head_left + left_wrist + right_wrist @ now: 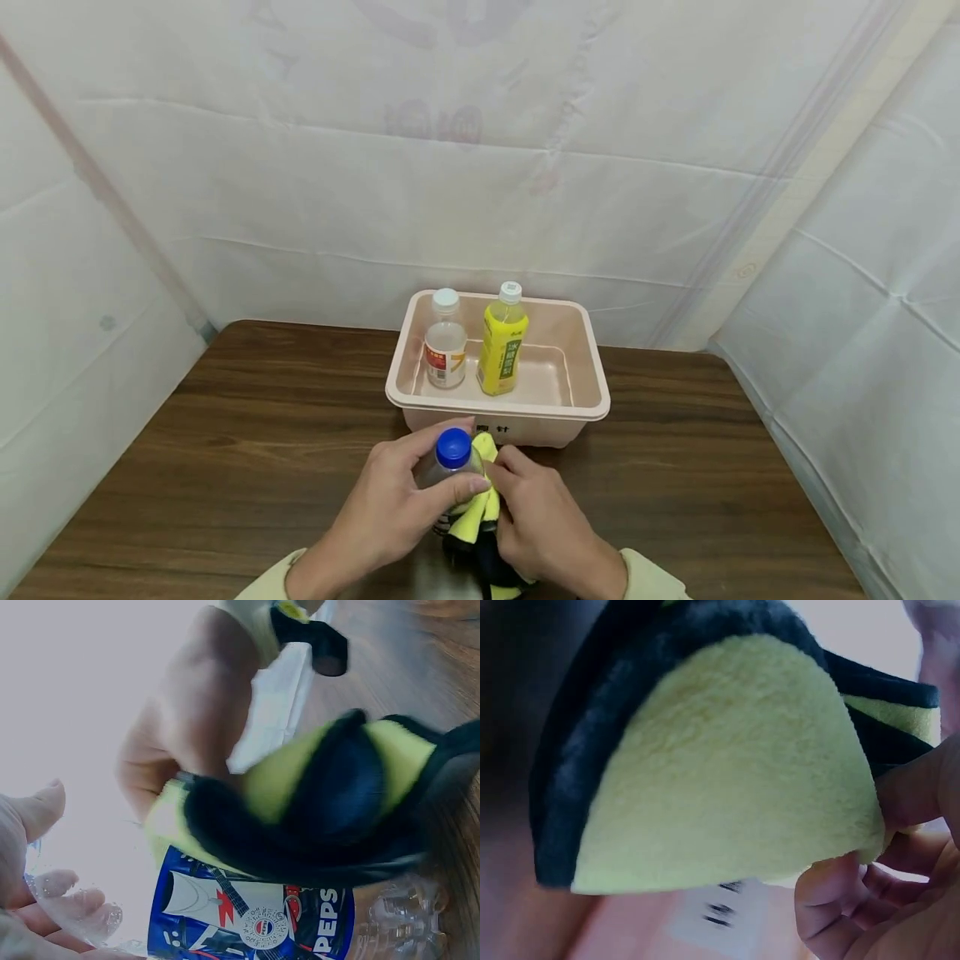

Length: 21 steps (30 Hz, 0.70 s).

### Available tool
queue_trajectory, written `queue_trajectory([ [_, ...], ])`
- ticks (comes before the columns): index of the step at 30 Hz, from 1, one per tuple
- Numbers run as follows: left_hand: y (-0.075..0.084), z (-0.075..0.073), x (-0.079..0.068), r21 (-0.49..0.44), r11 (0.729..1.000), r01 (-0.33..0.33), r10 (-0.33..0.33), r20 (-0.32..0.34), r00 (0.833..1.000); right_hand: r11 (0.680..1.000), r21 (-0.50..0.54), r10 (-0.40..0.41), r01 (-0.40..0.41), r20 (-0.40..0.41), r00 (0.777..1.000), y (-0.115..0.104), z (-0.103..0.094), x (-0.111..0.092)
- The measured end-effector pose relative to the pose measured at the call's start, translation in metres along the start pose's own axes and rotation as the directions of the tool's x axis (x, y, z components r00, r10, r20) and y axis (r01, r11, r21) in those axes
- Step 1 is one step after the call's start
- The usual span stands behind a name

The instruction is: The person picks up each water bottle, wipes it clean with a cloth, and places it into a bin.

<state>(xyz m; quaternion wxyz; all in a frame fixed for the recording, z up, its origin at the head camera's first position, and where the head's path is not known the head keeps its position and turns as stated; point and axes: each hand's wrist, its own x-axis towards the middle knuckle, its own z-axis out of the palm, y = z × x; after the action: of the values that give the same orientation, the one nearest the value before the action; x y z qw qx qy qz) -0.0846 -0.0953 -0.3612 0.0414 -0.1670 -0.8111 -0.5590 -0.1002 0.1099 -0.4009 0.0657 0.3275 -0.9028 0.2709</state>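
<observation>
A clear plastic Pepsi bottle with a blue cap [453,448] stands upright in front of the bin. My left hand [397,492] grips it around its upper part, thumb on the near side. The bottle's blue Pepsi label [255,907] shows in the left wrist view. My right hand [540,512] pinches a yellow and black cloth [476,517] and holds it against the bottle's right side. In the right wrist view the cloth [735,765] hangs from the curled fingers and thumb, its yellow face with a dark border toward the camera.
A pink plastic bin [495,411] stands just beyond the hands, near the back edge of the brown wooden table [300,400]. Inside it stand a clear bottle with a white cap [446,354] and a yellow-labelled bottle [502,346]. White sheeting [315,183] surrounds the table.
</observation>
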Motion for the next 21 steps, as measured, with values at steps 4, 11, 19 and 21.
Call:
queue_trajectory([
  [4, 0.0, 0.003, -0.001, 0.01, 1.0, 0.011, -0.011, -0.014, 1.0, 0.999, -0.044, 0.025, -0.022, 0.08, 0.997, 0.008, 0.016, -0.005],
  [11, -0.002, 0.005, -0.004, -0.025, 1.0, 0.003, -0.003, -0.033, 0.999, 0.989, -0.145, 0.022, 0.009, 0.21, 0.978, 0.022, 0.042, -0.011],
  [19, -0.006, 0.004, -0.007, -0.091, 0.995, -0.038, 0.034, -0.045, 0.998, 0.996, 0.011, 0.082, -0.088, 0.273, 0.959, 0.031, 0.033, -0.005],
  [21, -0.006, 0.003, -0.008, -0.087, 0.995, -0.037, 0.033, -0.048, 0.998, 0.991, 0.081, 0.086, -0.108, 0.24, 0.967, 0.033, 0.023, -0.003],
])
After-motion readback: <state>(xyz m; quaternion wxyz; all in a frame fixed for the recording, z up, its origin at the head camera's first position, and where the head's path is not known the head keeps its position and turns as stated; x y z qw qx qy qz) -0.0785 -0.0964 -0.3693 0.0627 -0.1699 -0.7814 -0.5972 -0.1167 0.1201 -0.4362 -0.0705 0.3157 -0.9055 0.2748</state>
